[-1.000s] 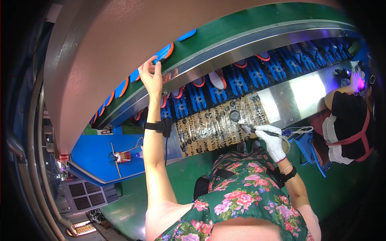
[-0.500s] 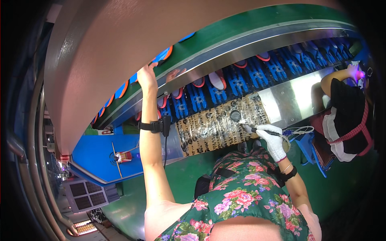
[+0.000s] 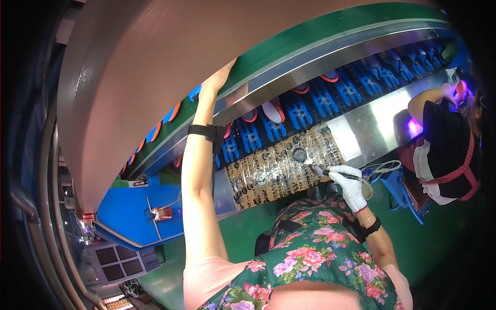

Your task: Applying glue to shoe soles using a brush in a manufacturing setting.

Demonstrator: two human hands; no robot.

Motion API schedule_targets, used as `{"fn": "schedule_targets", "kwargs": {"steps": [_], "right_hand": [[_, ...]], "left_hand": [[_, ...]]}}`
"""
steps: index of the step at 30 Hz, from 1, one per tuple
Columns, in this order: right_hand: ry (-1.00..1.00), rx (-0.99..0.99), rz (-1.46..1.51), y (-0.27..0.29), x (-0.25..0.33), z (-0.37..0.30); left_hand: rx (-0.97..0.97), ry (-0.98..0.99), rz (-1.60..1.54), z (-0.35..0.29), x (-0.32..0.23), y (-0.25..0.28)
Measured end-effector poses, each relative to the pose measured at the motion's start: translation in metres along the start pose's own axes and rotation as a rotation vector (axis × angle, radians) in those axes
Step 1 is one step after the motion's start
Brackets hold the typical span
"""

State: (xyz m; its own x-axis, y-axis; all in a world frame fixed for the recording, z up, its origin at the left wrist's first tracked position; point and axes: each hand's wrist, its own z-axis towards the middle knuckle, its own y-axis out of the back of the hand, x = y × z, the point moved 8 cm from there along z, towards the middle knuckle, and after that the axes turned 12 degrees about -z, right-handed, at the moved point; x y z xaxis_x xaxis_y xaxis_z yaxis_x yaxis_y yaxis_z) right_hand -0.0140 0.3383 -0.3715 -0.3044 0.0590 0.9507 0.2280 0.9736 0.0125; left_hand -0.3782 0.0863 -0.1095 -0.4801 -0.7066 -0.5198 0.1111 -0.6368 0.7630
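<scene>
White cloth covers your right hand (image 3: 347, 185), clenched around a thin brush (image 3: 330, 174) whose tip rests on the patterned sheet (image 3: 281, 170), likely to keep it ready. Your bare left hand (image 3: 217, 82) reaches up, fingers spread flat against the green rail (image 3: 310, 44) above that sheet, grasping nothing, seemingly for support.

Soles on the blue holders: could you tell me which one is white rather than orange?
The white sole, right of the left hand's wrist; its neighbours are orange.

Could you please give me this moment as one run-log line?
left hand: raised, on green rail | right hand: gloved, holds pen tool | taped sheet
</scene>
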Motion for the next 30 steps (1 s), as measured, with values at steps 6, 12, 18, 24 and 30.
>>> {"fn": "schedule_targets", "kwargs": {"steps": [6, 12, 18, 24, 30], "right_hand": [[0.024, -0.021, -0.012, 0.004, 0.0, 0.001], [0.012, -0.008, 0.019, 0.001, 0.0, 0.002], [0.063, -0.003, -0.057, 0.001, 0.004, 0.004], [0.085, -0.009, -0.02, -0.002, 0.005, 0.006], [0.05, -0.051, 0.037, 0.009, -0.003, 0.006]], "left_hand": [[-0.01, 0.007, 0.046, 0.005, 0.005, -0.003], [-0.053, -0.042, 0.189, 0.008, 0.03, -0.003], [-0.051, -0.158, 0.33, 0.005, 0.014, -0.002], [-0.172, -0.156, 0.151, 0.01, 0.035, 0.016], [-0.241, 0.029, 0.04, 0.038, 0.082, 0.038]]}}
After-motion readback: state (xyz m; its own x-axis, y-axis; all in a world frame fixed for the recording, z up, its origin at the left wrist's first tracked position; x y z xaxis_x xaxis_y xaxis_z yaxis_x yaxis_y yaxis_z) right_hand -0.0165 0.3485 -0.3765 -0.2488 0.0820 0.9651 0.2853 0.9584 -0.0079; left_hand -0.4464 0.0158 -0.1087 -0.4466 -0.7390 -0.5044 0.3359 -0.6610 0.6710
